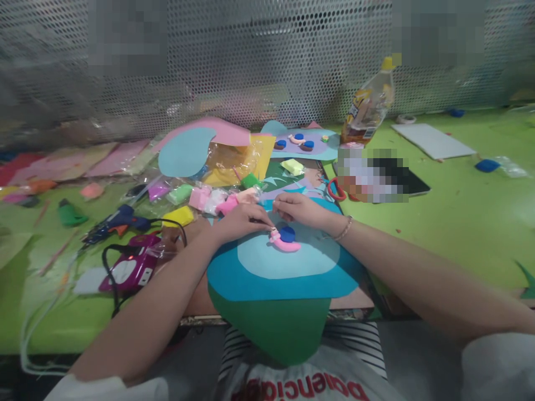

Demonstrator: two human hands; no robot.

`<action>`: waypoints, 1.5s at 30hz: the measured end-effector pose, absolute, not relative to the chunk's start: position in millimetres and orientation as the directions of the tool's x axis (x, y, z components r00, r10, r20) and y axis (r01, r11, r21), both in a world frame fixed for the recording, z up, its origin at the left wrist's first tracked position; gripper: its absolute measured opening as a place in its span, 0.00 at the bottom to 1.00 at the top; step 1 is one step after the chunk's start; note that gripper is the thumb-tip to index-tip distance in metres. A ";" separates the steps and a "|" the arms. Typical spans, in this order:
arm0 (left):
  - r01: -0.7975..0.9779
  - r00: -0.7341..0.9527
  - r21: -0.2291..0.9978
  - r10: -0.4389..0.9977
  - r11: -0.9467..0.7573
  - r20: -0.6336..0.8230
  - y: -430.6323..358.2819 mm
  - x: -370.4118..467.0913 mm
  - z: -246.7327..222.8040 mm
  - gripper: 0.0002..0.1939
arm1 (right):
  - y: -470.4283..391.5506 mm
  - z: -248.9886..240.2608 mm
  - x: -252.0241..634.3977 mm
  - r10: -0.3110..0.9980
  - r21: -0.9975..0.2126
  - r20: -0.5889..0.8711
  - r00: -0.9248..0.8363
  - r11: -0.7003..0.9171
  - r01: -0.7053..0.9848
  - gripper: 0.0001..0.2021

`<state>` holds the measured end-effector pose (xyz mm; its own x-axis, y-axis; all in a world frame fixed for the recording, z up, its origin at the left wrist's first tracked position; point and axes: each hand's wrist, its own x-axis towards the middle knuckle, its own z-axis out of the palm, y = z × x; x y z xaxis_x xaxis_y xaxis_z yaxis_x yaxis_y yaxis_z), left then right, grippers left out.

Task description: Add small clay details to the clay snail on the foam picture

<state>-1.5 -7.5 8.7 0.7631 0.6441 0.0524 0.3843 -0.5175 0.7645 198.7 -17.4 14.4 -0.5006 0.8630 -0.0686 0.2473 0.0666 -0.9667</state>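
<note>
A small snail (pixel 285 245) with a pink clay body and a blue clay disc for a shell lies on a pale blue paper shape (pixel 267 264), which sits on a larger blue paper shape (pixel 234 284). My left hand (pixel 244 221) reaches in from the left, its fingers closed together with the tips at the snail's head. Just above and to the right, my right hand (pixel 301 210) has its fingers curled into a pinch. Whatever may be between those fingertips is too small to make out. Under the blue paper, a green paper piece (pixel 276 326) hangs over the table's front edge.
Left are a glue gun (pixel 121 218), a purple power strip (pixel 134 264) with cables, and several clay packets (pixel 200 197). Behind stands a paper piece with clay snails (pixel 298 143). Right are red-handled scissors (pixel 336 190), a bottle (pixel 371 103), a tablet-like dark object (pixel 418 186) and a white board (pixel 432 140).
</note>
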 end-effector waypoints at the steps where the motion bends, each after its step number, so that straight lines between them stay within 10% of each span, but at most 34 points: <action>1: 0.380 0.764 0.769 0.643 -0.514 0.052 -7.6 -1.1 8.9 0.06 | -17.3 14.1 198.8 0.863 -0.967 -0.065 -0.502 0.070 0.247 0.12; 26: 0.440 0.730 0.776 0.683 -0.451 -0.017 -7.6 2.0 8.3 0.09 | -15.9 9.6 200.5 0.857 -0.956 -0.064 -0.512 0.094 0.277 0.12; 45: 0.627 0.750 0.289 0.660 -0.724 0.026 -27.3 20.1 11.4 0.14 | -15.4 7.8 200.6 0.857 -0.960 -0.059 -0.512 0.091 0.264 0.10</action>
